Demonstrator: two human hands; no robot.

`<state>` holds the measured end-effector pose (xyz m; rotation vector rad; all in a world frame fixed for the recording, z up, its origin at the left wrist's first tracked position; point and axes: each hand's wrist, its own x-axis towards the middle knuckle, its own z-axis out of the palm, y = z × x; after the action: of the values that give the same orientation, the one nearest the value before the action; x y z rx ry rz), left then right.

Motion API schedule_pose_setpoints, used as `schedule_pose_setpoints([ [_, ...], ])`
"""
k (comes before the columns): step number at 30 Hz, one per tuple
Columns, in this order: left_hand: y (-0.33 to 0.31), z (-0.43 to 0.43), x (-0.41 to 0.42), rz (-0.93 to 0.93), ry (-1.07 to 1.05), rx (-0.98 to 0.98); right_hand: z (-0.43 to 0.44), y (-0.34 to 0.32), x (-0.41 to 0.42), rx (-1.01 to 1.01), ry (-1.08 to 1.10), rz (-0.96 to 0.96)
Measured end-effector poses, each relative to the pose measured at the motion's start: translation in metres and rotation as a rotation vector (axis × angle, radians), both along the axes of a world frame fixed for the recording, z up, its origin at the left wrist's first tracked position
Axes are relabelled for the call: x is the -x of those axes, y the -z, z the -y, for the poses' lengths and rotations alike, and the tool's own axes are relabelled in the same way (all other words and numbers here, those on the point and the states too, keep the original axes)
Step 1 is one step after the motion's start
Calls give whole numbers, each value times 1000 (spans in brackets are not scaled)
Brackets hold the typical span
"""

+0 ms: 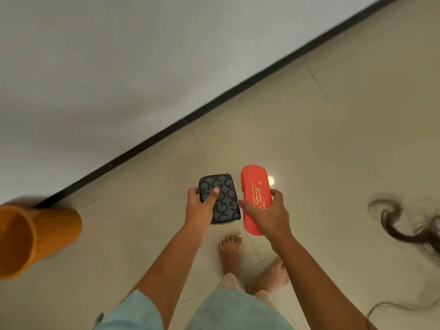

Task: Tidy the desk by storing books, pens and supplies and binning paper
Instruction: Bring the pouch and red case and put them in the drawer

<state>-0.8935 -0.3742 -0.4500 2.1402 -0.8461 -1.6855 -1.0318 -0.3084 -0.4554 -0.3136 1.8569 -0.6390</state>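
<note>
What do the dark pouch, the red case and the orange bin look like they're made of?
The dark pouch in the left hand looks like coated fabric or faux leather: matte, printed pattern, zip edge. The red case in the right hand looks like smooth moulded plastic with gold print, rounded ends. The orange bin seems ribbed plastic, slightly glossy.

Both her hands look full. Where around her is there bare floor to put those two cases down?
Bare tile floor runs ahead of the hands to the black skirting, and between the orange bin and her left arm. It is crowded by her feet, under the dark pouch and red case.
</note>
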Motion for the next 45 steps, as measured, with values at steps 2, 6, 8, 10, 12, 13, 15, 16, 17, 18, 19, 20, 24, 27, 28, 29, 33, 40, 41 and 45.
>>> schedule_pose_setpoints([
  [2, -48, -5, -18, -99, -142, 8, 10, -48, -15, 57, -25, 52],
  [6, -128, -22, -58, -228, -373, 91, 21, -129, -51, 150, -61, 154],
  [8, -158, -36, -76, -309, -473, 123, 18, -159, -67, 190, -105, 211],
  [10, -184, -55, -90, -370, -529, 158, 6, -186, -77, 235, -181, 284],
  [12, -209, -82, -98, -382, -561, 182, -13, -210, -81, 251, -254, 357],
  [13, -221, -98, -100, -393, -576, 187, -25, -221, -81, 247, -273, 392],
  [15, -243, -136, -99, -429, -622, 187, -50, -242, -82, 237, -276, 474],
  [16, -253, -156, -96, -455, -646, 187, -62, -253, -84, 244, -272, 508],
  [17, -262, -176, -94, -486, -670, 195, -73, -263, -87, 258, -270, 528],
  [18, -270, -195, -92, -516, -700, 215, -83, -274, -92, 269, -277, 533],
  [19, -278, -211, -92, -536, -736, 242, -91, -283, -99, 275, -304, 530],
  [20, -287, -226, -93, -544, -781, 265, -99, -293, -106, 277, -343, 522],
  [24, -323, -275, -120, -546, -936, 357, -122, -332, -150, 271, -538, 486],
  [27, -349, -311, -157, -513, -1014, 434, -137, -361, -198, 279, -716, 470],
  [28, -357, -321, -168, -504, -1041, 455, -142, -368, -213, 281, -763, 469],
  [29, -366, -337, -184, -492, -1080, 487, -151, -378, -234, 281, -822, 476],
  [33, -394, -402, -246, -370, -1166, 645, -209, -405, -313, 307, -996, 527],
  [40, -427, -538, -326, -84, -1283, 761, -342, -425, -406, 309, -1131, 767],
  [41, -434, -556, -334, -74, -1302, 784, -358, -430, -417, 299, -1156, 784],
  [45, -458, -609, -363, 6, -1327, 873, -406, -446, -463, 328, -1205, 728],
])
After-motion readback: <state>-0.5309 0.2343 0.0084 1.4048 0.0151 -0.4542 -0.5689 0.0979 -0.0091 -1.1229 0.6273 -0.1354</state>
